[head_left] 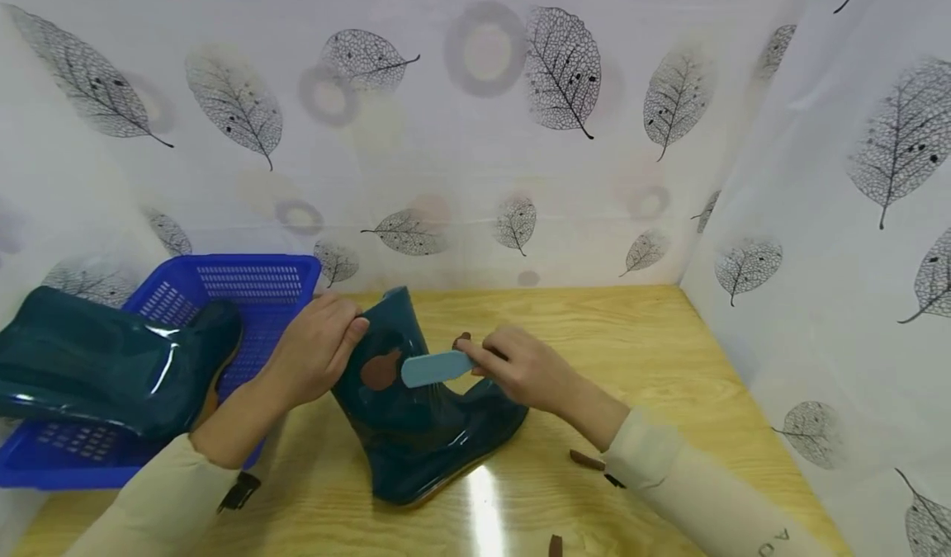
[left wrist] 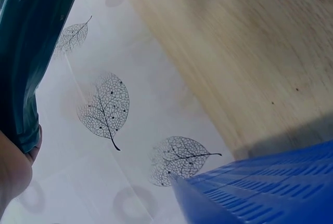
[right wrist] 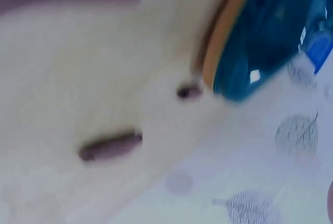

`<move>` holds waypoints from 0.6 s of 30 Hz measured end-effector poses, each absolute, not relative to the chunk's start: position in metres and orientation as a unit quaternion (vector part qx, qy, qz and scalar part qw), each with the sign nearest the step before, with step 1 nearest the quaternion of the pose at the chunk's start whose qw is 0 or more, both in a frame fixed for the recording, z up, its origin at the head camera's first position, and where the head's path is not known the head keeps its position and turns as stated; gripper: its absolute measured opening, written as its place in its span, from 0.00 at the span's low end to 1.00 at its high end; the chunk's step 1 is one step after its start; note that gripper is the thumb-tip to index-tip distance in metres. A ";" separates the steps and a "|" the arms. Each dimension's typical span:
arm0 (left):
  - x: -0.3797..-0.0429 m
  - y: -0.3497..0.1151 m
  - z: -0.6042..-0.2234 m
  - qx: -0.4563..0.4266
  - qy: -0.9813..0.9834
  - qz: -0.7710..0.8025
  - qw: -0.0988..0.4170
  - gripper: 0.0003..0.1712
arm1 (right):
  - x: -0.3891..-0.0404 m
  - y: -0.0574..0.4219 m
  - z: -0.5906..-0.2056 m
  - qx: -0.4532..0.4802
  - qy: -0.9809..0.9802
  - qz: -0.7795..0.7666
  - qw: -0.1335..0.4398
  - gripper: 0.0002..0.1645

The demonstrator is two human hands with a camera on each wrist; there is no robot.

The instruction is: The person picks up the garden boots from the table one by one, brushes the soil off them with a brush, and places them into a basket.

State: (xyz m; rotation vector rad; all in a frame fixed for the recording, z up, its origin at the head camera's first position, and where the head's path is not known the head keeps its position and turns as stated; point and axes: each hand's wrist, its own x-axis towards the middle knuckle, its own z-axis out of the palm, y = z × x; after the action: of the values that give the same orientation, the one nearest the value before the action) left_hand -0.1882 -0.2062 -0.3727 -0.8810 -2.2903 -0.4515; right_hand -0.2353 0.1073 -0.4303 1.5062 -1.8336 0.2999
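A dark teal rubber boot [head_left: 416, 425] stands tilted on the wooden table, its toe pointing right. My left hand [head_left: 321, 346] grips the top edge of its shaft, with the thumb on the near side; in the left wrist view the hand shows only at the left edge. A flat brown patch [head_left: 380, 370] sticks to the shaft. In my right hand [head_left: 523, 367] is a light-blue flat paddle-shaped tool [head_left: 437, 369], its rounded end just right of the patch; whether it touches the boot I cannot tell. The right wrist view shows the boot's toe [right wrist: 244, 73].
A second teal boot [head_left: 96, 367] lies across a blue plastic basket [head_left: 256, 261] at the left. Brown pieces lie on the table: one [head_left: 587, 460] near my right sleeve, another [head_left: 555, 545] at the front, one [head_left: 462, 340] behind the boot. Leaf-print cloth [head_left: 461, 161] encloses the back and sides.
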 end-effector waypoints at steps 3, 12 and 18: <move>-0.189 -0.205 -0.371 -0.343 -0.865 -0.174 0.323 0.28 | -0.250 0.113 -0.417 0.577 -0.715 0.113 0.377 0.22; -0.193 -0.204 -0.371 -0.362 -0.861 -0.155 0.322 0.29 | -0.271 0.088 -0.393 0.615 -0.683 0.112 0.378 0.25; -0.191 -0.206 -0.370 -0.362 -0.860 -0.158 0.322 0.29 | -0.260 0.067 -0.400 0.649 -0.649 0.121 0.378 0.21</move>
State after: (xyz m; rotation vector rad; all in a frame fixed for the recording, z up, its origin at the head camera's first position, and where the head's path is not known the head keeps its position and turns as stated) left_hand -0.1913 -0.2057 -0.3695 -0.9516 -2.2582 -0.4135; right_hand -0.2596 0.0667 -0.4002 1.6594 -1.6593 0.3103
